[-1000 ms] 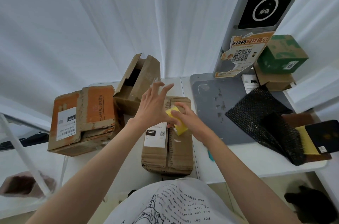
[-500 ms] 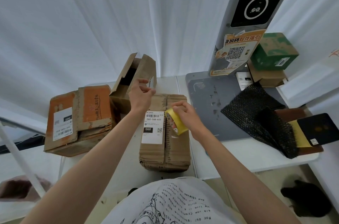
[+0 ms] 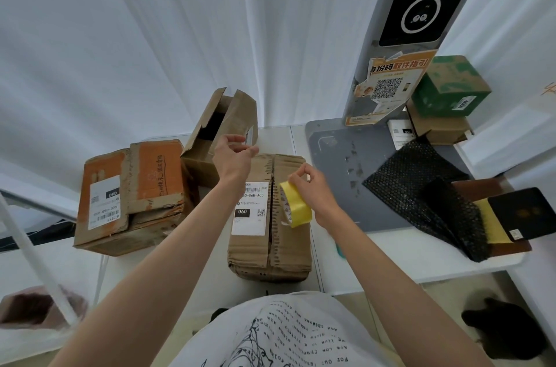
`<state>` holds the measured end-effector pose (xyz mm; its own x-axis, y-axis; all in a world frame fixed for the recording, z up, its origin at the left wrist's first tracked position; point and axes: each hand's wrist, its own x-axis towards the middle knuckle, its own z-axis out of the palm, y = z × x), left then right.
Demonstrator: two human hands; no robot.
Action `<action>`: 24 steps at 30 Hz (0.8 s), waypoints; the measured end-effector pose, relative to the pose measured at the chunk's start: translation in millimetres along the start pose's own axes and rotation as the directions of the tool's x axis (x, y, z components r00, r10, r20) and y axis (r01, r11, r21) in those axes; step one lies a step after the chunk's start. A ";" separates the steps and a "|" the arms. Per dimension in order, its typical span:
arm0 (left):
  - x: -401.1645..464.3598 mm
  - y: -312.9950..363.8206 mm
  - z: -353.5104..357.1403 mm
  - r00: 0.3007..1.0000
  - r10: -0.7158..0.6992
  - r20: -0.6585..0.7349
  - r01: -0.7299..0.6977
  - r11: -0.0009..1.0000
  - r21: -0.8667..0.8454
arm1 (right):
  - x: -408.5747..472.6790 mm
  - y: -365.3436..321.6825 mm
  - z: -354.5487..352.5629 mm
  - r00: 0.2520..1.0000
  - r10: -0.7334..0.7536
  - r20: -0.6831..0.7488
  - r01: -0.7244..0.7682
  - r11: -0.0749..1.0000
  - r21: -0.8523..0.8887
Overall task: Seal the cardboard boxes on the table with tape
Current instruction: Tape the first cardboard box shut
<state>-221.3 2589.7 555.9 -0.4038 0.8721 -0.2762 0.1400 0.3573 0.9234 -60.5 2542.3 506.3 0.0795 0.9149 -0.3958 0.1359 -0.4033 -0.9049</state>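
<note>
Tabletop [image 3: 391, 258]: white, carries all the boxes.

Middle box [image 3: 282, 234]: brown corrugated cardboard, lying nearest the person, top flaps closed with the seam running away from the viewer. White label [image 3: 249, 207] on its left flap, marked 060.

Tape roll [image 3: 296, 208]: yellow, held on edge over the right flap of the middle box, just right of the seam.

Right hand [image 3: 313, 189]: grasping the tape roll, fingers curled at its upper edge.

Left hand [image 3: 233, 156]: raised over the far end of the middle box, fingers curled with thumb and fingertips drawn together. Whether a tape end is pinched there cannot be told.

Orange box [image 3: 132, 195]: left of the middle box, worn, flaps down, white label on top.

Open box [image 3: 222, 132]: behind the left hand, tilted, flaps standing up, dark inside.

Grey mat [image 3: 346, 174]: right of the middle box, on the tabletop.

Black mesh wrap [image 3: 421, 192]: lying on the mat's right part.

Green box [image 3: 448, 87]: far right, stacked on a small brown box [image 3: 436, 129].

Poster [image 3: 388, 87]: orange, with a QR code, fixed to an upright grey panel.
</note>
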 end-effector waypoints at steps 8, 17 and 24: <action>-0.8 -8.0 4.8 1.000 -0.007 0.023 0.006 0.999 0.052 | -7.6 1.0 -5.3 0.997 -0.030 0.065 0.031 0.999 -0.010; 0.6 -9.3 7.3 0.992 -0.107 0.062 0.108 0.994 -0.026 | -13.6 -4.9 -18.5 0.996 -0.032 0.087 0.035 0.999 -0.039; 15.9 6.3 -7.2 0.997 -0.049 0.055 0.051 0.998 -0.035 | -16.5 5.4 -31.1 0.996 -0.067 0.062 0.077 0.982 -0.170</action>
<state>-233.3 2603.4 559.2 -0.3601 0.8707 -0.3350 0.0881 0.3892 0.9169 -30.4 2524.5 512.8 0.0091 0.9393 -0.3430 0.3077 -0.3290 -0.8928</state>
